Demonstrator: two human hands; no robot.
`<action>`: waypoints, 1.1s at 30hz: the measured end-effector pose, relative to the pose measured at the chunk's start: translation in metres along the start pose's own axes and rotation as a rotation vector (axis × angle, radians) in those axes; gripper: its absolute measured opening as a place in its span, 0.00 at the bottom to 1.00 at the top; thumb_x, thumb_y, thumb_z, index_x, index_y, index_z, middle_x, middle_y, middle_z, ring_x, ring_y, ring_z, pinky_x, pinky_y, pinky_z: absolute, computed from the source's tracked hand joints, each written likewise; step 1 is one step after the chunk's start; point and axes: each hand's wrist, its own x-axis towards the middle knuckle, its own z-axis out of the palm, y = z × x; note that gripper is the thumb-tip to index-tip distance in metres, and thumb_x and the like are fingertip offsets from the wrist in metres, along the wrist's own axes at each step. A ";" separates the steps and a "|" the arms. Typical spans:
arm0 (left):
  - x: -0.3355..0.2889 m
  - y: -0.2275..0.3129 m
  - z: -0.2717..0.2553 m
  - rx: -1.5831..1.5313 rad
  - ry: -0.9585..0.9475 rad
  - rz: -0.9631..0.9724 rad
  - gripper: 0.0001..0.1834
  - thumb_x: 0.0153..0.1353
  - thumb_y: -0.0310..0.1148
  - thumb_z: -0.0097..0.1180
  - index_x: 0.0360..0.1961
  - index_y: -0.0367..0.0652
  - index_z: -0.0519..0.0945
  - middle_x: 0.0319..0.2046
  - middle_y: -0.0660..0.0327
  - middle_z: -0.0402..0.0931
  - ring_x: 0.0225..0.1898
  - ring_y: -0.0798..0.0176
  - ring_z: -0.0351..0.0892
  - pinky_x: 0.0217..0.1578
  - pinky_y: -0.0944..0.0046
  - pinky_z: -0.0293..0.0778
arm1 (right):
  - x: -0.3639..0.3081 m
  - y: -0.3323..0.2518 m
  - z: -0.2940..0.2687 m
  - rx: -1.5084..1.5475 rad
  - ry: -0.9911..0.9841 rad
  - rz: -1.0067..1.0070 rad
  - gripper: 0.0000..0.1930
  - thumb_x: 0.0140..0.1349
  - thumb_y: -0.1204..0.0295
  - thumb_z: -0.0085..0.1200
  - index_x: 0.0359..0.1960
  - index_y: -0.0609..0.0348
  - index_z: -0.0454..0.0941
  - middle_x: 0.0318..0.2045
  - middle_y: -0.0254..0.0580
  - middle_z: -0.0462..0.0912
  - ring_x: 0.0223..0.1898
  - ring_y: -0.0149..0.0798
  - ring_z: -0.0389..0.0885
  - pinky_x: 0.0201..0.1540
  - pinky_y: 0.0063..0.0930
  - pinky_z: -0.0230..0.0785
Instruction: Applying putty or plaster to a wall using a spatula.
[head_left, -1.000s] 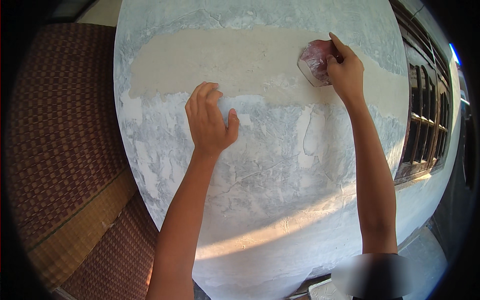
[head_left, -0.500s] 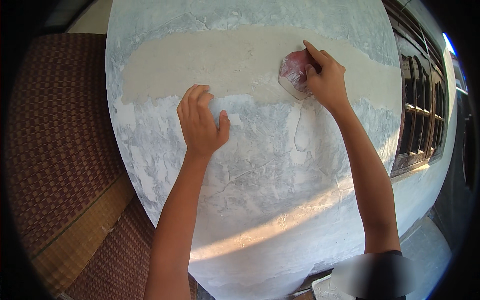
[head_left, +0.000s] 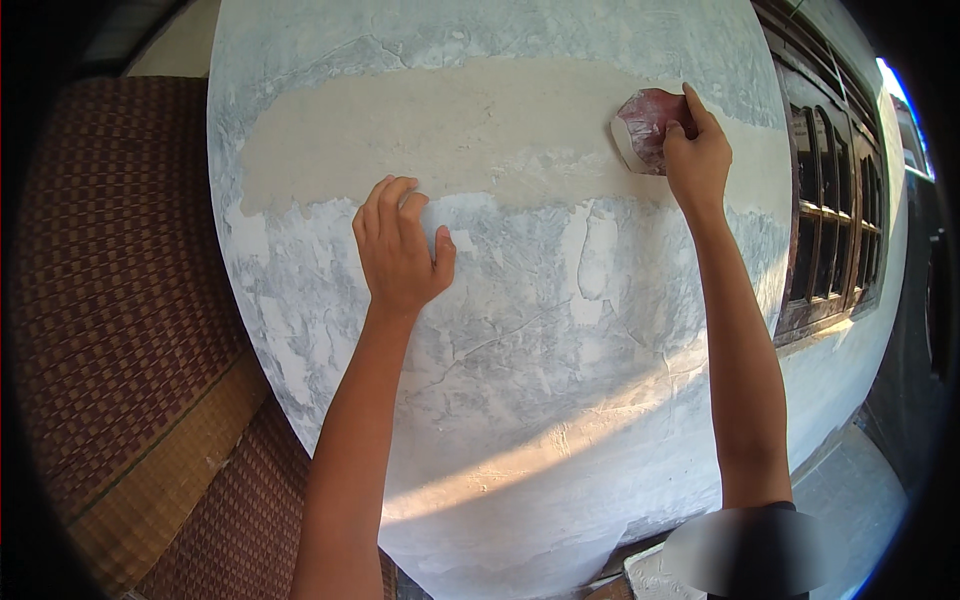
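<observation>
Ref. landmark: beige band [head_left: 380,130], running approx. horiz. across the grey-white wall [head_left: 480,330]. My R. hand [head_left: 698,165] pinches the dark-red scraper [head_left: 645,130] betw. thumb and fingers, index finger extended at its upper corner. Scraper loc.: over the R. part of the band, betw. its upper and lower edges, pale blade edge facing the band's L. end; blade-to-wall contact can't be confirmed. My L. hand [head_left: 398,255]: fingers loosely bent, slightly spread, thumb held apart. Loc.: at the band's lower edge, L. of its ctr., fingertips overlapping it in view; can't tell if they touch. Wooden window [head_left: 838,212]: beyond the band's R. end. Woven mat [head_left: 120,260]: beyond its L. end. Sunlit strip [head_left: 560,440]: well below the band.
</observation>
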 end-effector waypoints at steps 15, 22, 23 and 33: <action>-0.051 0.129 0.011 -0.385 -0.113 0.029 0.17 0.62 0.33 0.50 0.52 0.46 0.65 0.55 0.51 0.69 0.59 0.45 0.68 0.56 0.44 0.58 | -0.102 0.056 -0.108 0.204 -0.322 0.474 0.28 0.57 0.82 0.45 0.63 0.70 0.70 0.43 0.50 0.83 0.39 0.34 0.82 0.46 0.27 0.74; -0.115 0.276 0.000 -0.668 -0.363 -0.038 0.20 0.56 0.31 0.56 0.49 0.46 0.67 0.54 0.52 0.70 0.59 0.46 0.68 0.54 0.44 0.63 | -0.165 0.080 -0.190 0.207 -0.450 0.798 0.28 0.57 0.83 0.47 0.63 0.68 0.71 0.39 0.43 0.82 0.39 0.30 0.80 0.44 0.23 0.73; -0.120 0.297 -0.003 -0.707 -0.401 -0.034 0.19 0.55 0.30 0.56 0.48 0.45 0.68 0.54 0.53 0.70 0.59 0.47 0.68 0.55 0.45 0.63 | -0.175 0.088 -0.204 0.092 -0.502 0.815 0.27 0.57 0.84 0.47 0.63 0.66 0.72 0.39 0.42 0.82 0.38 0.30 0.80 0.44 0.23 0.73; -0.195 0.444 -0.023 -0.967 -0.818 -0.024 0.24 0.46 0.26 0.57 0.49 0.44 0.73 0.54 0.54 0.70 0.62 0.50 0.66 0.60 0.50 0.61 | -0.302 0.179 -0.322 -0.010 -0.370 1.270 0.20 0.60 0.84 0.44 0.56 0.68 0.74 0.45 0.43 0.81 0.43 0.32 0.79 0.48 0.26 0.72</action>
